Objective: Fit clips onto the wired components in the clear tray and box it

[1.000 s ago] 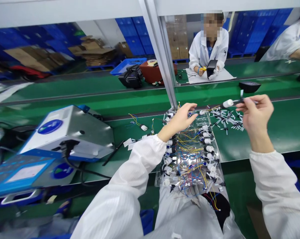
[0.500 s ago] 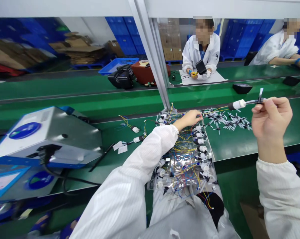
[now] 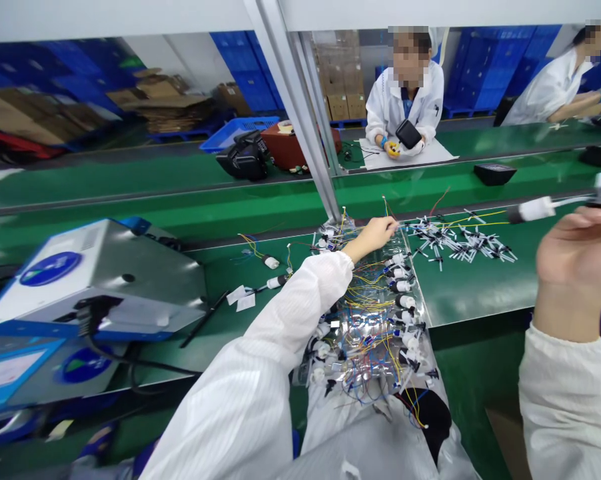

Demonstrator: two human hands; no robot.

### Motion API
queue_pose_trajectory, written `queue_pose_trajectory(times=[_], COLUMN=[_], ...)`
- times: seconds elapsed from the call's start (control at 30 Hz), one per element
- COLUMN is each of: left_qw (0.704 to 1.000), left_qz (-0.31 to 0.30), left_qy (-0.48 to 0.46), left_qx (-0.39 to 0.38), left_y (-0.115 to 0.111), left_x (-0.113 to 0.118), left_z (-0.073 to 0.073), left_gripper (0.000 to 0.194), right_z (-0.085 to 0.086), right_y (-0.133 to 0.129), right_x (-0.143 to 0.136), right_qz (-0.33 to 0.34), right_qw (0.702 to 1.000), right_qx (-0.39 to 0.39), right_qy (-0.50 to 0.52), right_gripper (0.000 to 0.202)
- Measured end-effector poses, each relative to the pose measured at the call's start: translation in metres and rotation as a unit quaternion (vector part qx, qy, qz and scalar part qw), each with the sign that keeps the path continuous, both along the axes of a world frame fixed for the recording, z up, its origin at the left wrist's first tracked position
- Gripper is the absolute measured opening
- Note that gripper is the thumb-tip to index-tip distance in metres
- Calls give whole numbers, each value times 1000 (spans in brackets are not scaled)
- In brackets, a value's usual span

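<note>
My left hand (image 3: 378, 235) is closed in a pinch at the far end of the wire-covered plastic tray, holding thin wires (image 3: 473, 221). These stretch rightward to a small white-and-black cylindrical motor (image 3: 534, 210), which hangs in the air. At the right edge my right hand (image 3: 580, 247), blurred and partly cut off, pinches the clear tube with a black connector (image 3: 599, 193) that comes out of the motor. Below my left hand the clear plastic tray (image 3: 365, 323) carries several similar motors (image 3: 405, 301) with yellow, blue and red wires, and it rests over my lap.
Loose white tubes with black connectors (image 3: 463, 243) lie piled on the green bench (image 3: 480, 297). Two motors (image 3: 275, 281) lie left of the tray, near a boxy metal machine (image 3: 130, 280). A metal post (image 3: 305, 120) rises ahead. Two co-workers in white sit across.
My right hand has moved right, carrying the motor with it and drawing the wires out longer. My left hand has shifted slightly left, still pinching.
</note>
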State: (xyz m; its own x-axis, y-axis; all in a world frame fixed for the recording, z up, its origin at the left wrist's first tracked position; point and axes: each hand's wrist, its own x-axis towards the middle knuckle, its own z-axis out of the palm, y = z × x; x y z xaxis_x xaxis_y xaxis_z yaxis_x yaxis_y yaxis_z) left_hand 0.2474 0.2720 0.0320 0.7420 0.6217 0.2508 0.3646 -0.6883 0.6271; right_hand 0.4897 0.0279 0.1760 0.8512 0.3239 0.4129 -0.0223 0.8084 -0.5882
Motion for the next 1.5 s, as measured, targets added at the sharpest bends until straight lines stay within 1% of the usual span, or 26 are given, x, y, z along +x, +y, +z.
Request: queue_pose_trajectory(times=[0.07,0.1,0.13,0.2,0.23,0.3,0.37,0.43,0.5,0.53,0.6,0.67,0.77,0.83,0.9,0.97,1.03,1.1,1.17,1.27,1.33,1.43,1.5], left_qw=[997,994,990,976,968,955,952,948,937,936,945,961,979,990,994,985,969,956,939,916,912,931,952], left_qz=[54,65,65,41,19,-34,-57,-49,-14,9,41,40,3,-35,-93,-156,-196,-201,-197,-220,-237,-224,-200], left_qy=[-54,-88,-125,-188,-206,-213,-208,-201,-208,-201,-158,-100,-44,-9,27,61,94,135,186,234,229,194,157], left_qx=[1,-7,-28,-100,-144,-205,-217,-242,-281,-290,-282,-255,-198,-133,-42,47,116,168,210,242,243,215,167], left_y=[4,5,5,5,4,3,1,-2,-8,-12,-25,-41,-68,-85,-96,-101,-101,-97,-92,-87,-84,-81,-80], left_x=[1,2,1,-8,-17,-47,-86,-126,-155,-164,-169,-162,-135,-112,-88,-63,-38,-18,-3,7,6,1,-2], left_z=[6,12,19,38,49,70,83,89,86,83,76,71,69,70,68,62,54,45,37,30,27,23,22], left_gripper=[33,35,37,41,42,43,43,45,50,50,45,40,35,30,26,24,24,24,23,23,22,22,23], right_z=[7,8,8,3,-2,-16,-35,-55,-73,-78,-81,-73,-49,-33,-20,-12,-9,-8,-8,-9,-9,-8,-7], right_y=[-9,-13,-16,-17,-15,-7,7,23,41,48,60,66,64,58,50,42,35,28,21,9,2,-8,-13], right_x=[9,15,22,37,45,55,57,48,30,19,-3,-20,-34,-39,-44,-47,-49,-49,-47,-41,-36,-24,-16], right_qz=[-28,-35,-42,-58,-66,-80,-74,-35,37,75,133,161,194,210,216,217,218,216,211,207,203,197,194], right_qw=[998,997,996,994,993,992,992,990,986,983,978,978,977,974,973,973,972,972,973,973,974,976,978], right_qx=[39,52,60,64,56,30,-18,-77,-127,-140,-140,-121,-92,-80,-70,-61,-54,-57,-64,-69,-69,-59,-39], right_qy=[28,38,45,64,76,93,104,109,104,95,73,53,15,-14,-38,-56,-65,-68,-69,-71,-72,-70,-70], right_gripper=[44,48,49,48,47,46,43,35,26,22,19,20,26,28,30,31,31,31,30,29,28,28,30])
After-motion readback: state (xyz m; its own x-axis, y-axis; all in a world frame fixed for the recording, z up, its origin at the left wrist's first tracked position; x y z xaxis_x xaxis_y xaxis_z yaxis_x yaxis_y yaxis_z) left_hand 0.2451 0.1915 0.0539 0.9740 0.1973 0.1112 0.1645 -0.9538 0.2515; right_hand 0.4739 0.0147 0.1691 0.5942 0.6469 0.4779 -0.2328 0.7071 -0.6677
